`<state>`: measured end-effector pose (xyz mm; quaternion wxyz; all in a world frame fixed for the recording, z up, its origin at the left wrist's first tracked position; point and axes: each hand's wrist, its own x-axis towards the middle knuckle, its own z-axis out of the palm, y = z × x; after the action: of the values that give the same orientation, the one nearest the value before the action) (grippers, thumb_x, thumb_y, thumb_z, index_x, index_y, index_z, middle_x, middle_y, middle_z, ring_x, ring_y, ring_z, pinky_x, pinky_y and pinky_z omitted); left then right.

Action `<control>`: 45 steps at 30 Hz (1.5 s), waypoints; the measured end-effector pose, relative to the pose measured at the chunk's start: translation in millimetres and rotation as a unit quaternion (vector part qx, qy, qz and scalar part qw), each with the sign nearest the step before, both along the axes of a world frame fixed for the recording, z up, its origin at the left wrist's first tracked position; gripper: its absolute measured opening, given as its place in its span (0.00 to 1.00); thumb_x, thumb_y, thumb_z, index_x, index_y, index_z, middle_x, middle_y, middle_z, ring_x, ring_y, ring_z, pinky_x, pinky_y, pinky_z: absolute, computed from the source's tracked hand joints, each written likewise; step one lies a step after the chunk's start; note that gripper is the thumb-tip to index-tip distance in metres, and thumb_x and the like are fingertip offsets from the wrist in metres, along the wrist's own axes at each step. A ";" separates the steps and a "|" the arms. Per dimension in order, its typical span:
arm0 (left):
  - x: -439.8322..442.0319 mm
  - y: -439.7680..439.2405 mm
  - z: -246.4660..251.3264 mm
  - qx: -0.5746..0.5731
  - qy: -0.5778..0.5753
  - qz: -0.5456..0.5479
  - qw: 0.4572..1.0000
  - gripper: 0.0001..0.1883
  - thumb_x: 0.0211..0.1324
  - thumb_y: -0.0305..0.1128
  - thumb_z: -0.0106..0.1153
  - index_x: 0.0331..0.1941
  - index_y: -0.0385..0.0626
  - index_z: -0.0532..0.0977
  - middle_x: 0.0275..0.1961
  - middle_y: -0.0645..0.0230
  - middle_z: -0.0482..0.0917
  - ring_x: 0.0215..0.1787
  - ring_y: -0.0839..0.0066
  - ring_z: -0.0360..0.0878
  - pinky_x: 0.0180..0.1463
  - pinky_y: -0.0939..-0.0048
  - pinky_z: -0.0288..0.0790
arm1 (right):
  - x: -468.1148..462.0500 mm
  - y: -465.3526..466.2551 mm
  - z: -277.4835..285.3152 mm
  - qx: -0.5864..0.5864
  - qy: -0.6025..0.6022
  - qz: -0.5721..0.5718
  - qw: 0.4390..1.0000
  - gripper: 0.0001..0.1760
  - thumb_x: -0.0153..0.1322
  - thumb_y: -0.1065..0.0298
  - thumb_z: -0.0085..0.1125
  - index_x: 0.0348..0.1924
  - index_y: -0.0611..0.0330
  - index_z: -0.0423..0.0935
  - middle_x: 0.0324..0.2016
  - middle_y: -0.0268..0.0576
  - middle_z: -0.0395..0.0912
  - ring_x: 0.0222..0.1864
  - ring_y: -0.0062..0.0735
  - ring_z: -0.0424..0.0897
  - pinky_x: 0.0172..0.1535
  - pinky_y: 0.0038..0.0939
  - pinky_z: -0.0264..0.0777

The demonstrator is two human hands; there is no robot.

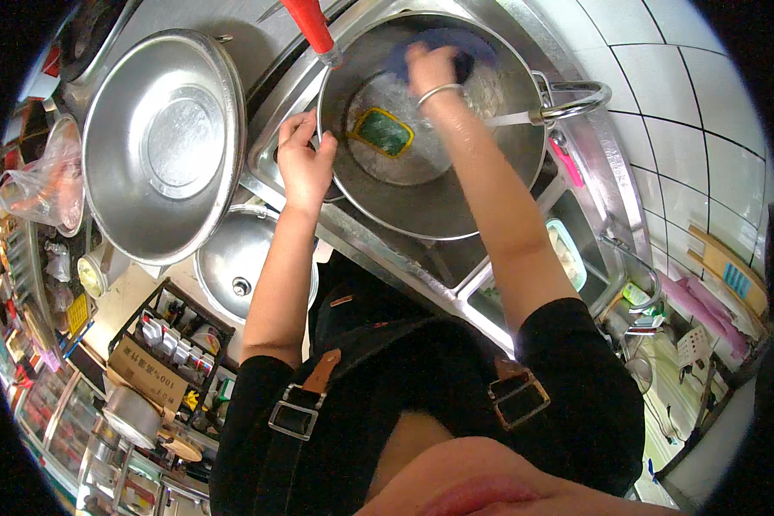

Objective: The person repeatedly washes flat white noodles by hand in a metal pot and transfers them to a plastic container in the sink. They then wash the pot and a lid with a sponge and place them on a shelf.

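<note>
A large round metal pot (387, 206) sits over the sink in front of me. My left hand (303, 158) grips its left rim, with the thumb towards the inside. Inside the pot, my right hand (432, 68), wearing a bangle, is on a blue object (480, 48) near the far wall. Motion blur hides whether that object is a cloth or something stiffer. A green scouring sponge (382, 132) with a yellow edge lies on the pot's wet bottom, left of my right forearm. Water runs into the pot from a curved metal faucet (580, 103) on the right.
Large metal basins (116, 155) stand at the left, above a metal lid (222, 258) with a knob. A red handle (311, 29) juts over the pot's far left rim. Right of the pot lie a pink-handled tool (569, 164) and a pale green container (577, 258).
</note>
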<state>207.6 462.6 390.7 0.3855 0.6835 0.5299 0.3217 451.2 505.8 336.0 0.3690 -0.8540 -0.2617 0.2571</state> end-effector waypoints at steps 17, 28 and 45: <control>1.9 0.6 0.0 -0.008 0.052 0.029 0.998 0.14 0.66 0.32 0.49 0.47 0.38 0.78 0.46 0.50 0.82 0.49 0.49 0.81 0.53 0.57 0.73 | -96.3 -63.9 78.5 0.248 -0.406 0.512 0.715 0.29 0.66 0.69 0.53 0.63 0.50 0.72 0.55 0.36 0.74 0.46 0.37 0.76 0.45 0.36 0.73; 1.5 -9.2 11.9 0.001 0.051 0.031 0.998 0.21 0.50 0.27 0.59 0.52 0.43 0.79 0.47 0.58 0.82 0.28 0.64 0.79 0.39 0.63 0.75 | 62.5 -17.7 77.9 -0.085 -0.444 0.225 0.863 0.28 0.67 0.69 0.62 0.60 0.60 0.68 0.56 0.52 0.71 0.54 0.52 0.77 0.53 0.44 0.75; 1.5 -20.8 -7.7 0.069 -0.068 0.088 0.991 0.18 0.49 0.25 0.63 0.47 0.40 0.82 0.39 0.63 0.82 0.29 0.74 0.76 0.36 0.73 0.72 | 98.1 -120.8 67.1 -0.366 -0.489 0.454 0.649 0.19 0.71 0.69 0.51 0.55 0.57 0.77 0.53 0.43 0.79 0.50 0.45 0.82 0.50 0.45 0.77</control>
<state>209.1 441.8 383.0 0.3425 0.6355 0.5375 0.4358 549.3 385.0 403.1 -0.3176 -0.6965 -0.6434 0.0129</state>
